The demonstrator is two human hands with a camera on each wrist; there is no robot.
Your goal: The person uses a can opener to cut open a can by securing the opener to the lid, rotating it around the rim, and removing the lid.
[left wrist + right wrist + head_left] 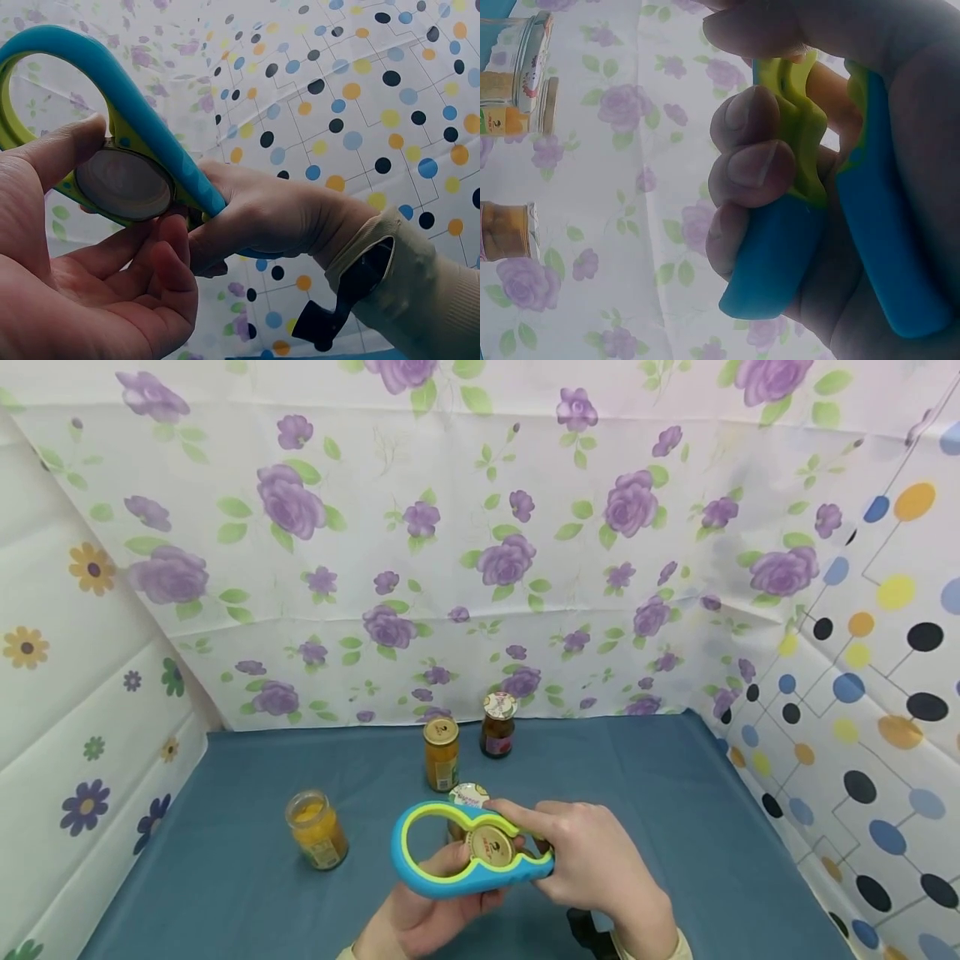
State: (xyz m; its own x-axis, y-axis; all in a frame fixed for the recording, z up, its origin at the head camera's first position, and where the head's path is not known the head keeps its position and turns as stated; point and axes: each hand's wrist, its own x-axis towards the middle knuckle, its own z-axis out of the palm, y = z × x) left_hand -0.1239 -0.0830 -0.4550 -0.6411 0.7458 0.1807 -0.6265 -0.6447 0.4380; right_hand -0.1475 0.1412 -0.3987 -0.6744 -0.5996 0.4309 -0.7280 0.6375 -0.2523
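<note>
My right hand (596, 860) grips the two handles of a blue and lime-green jar opener (442, 887), fingers curled round them in the right wrist view. A round gold jar lid (492, 846) sits between the opener's scalloped inner edges. In the left wrist view the lid's pale underside (124, 184) faces the camera. My left hand (435, 914) pinches the lid from below, thumb at one edge and fingertips at the opposite edge. Left of the hands, an open glass jar (318, 835) with yellow contents stands without a lid.
A gold-lidded jar (442, 756) and a dark jar (497, 731) with a patterned lid stand at the back. Another patterned-lid jar (470, 794) is partly hidden behind the opener. Blue cloth (247, 785) covers the table; patterned sheets (420, 568) hang behind and at both sides.
</note>
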